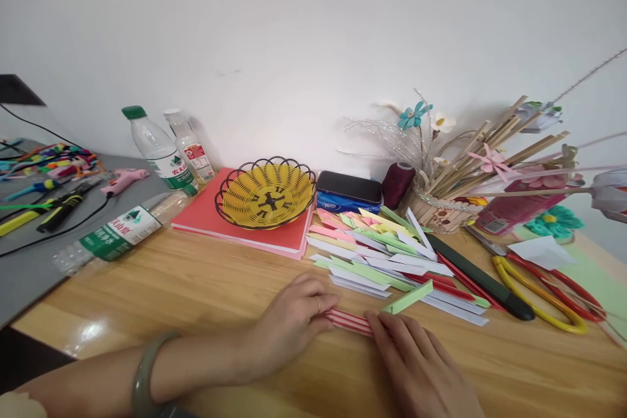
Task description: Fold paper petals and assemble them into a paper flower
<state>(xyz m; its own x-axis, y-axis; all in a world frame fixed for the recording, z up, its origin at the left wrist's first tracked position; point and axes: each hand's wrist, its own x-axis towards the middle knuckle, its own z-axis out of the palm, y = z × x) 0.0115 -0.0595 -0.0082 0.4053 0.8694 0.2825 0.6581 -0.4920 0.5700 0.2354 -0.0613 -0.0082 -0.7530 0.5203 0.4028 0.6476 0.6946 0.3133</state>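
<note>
Your left hand [294, 317] lies curled on the wooden surface [196, 287], fingers bent over one end of a folded red paper strip [350, 322] and pressing it down. Your right hand [421, 366] lies flat and mostly open, its fingertips [377, 321] on the other end of the same strip; it grips nothing, only pins it. The strip lies flat between both hands, near the front edge of the surface.

Just above your right hand's fingertips a folded green strip [407, 297] sticks up at a tilt, touching the heap of folded paper strips [377, 251] in pink, green, yellow and white that crowds right up to the red strip. Beyond the heap lie a black phone [349, 186] on a blue tissue pack [343, 204] and a dark red spool of thread [398, 184]. To the left, a yellow wire basket [267, 192] sits on a stack of red paper sheets [210, 219], with two upright water bottles [164, 153] behind it and another bottle lying on its side [122, 228].

To the right a black pen-like tool [480, 277] and yellow-handled scissors [539, 290] lie close to the heap, in front of a holder of wooden sticks and paper flowers [470, 176]. A pink glue gun [125, 179] rests on the grey mat [29, 268] at far left.
</note>
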